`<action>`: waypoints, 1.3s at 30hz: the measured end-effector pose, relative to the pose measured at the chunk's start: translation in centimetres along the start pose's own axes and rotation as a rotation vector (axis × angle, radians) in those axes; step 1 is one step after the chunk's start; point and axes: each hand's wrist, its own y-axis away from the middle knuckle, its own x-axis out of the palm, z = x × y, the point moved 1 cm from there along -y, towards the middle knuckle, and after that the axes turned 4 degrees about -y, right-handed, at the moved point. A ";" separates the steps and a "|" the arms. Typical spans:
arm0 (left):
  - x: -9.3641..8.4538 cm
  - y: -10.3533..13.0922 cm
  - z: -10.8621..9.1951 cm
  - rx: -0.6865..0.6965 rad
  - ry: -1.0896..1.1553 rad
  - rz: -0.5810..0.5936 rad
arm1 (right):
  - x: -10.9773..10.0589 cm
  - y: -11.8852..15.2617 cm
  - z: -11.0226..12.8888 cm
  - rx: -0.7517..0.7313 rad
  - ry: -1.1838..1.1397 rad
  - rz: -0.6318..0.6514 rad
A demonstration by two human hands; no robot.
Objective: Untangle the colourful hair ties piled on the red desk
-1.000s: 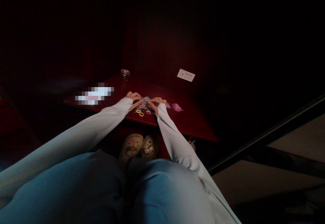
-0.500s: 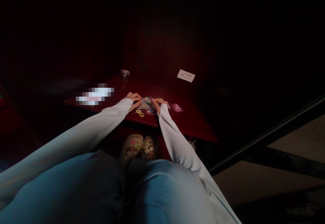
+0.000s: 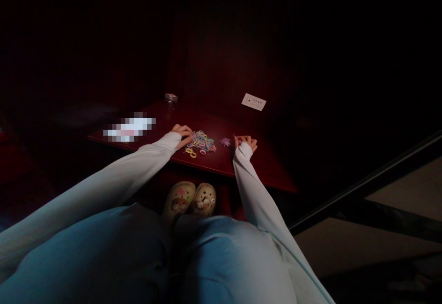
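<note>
Many small multicoloured bands lie in a loose pile [image 3: 204, 142] on the dark red table [image 3: 221, 165]. My left hand [image 3: 183, 134] rests at the left edge of the pile, fingers bent and apart. Two yellow rings [image 3: 191, 152] lie just in front of it. To the right of the pile is a small purple bunch [image 3: 225, 142]. Beyond that, my right hand [image 3: 246, 142] is over the pink bunch, with thumb and forefinger pinched on a thin pinkish band. Most of the pink bunch is hidden behind the right hand.
A clear jar with a lid [image 3: 171, 100] stands at the back left of the table. A blurred bright item [image 3: 130, 127] lies at the left. A white socket plate [image 3: 253, 102] is on the back wall.
My right hand has moved right, from the multicoloured pile to the pink bunch, uncovering the pile's right side and the purple bunch. My left hand has stayed almost in place.
</note>
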 end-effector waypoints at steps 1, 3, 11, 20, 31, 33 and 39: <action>0.1 0.0 0.0 -0.003 0.002 -0.002 | -0.1 -0.1 -0.6 -0.037 0.042 0.009; 0.2 0.0 0.1 -0.008 0.003 -0.017 | -0.1 -0.1 -1.2 -0.121 0.101 0.036; 0.4 0.0 -0.1 -0.017 0.034 -0.023 | 0.3 0.1 -1.2 -0.211 0.059 0.118; 0.4 -0.1 0.0 -0.023 0.028 -0.009 | 0.0 0.6 0.5 -0.372 0.002 0.249; 0.8 0.1 0.0 -0.058 0.016 -0.036 | 0.4 0.7 0.2 -0.373 0.013 0.354; 0.8 0.1 -0.1 -0.067 0.016 -0.051 | 0.3 0.8 0.3 -0.358 0.009 0.341; -0.2 0.4 -0.6 -0.017 0.039 -0.016 | -0.2 0.9 0.5 -0.367 -0.005 0.260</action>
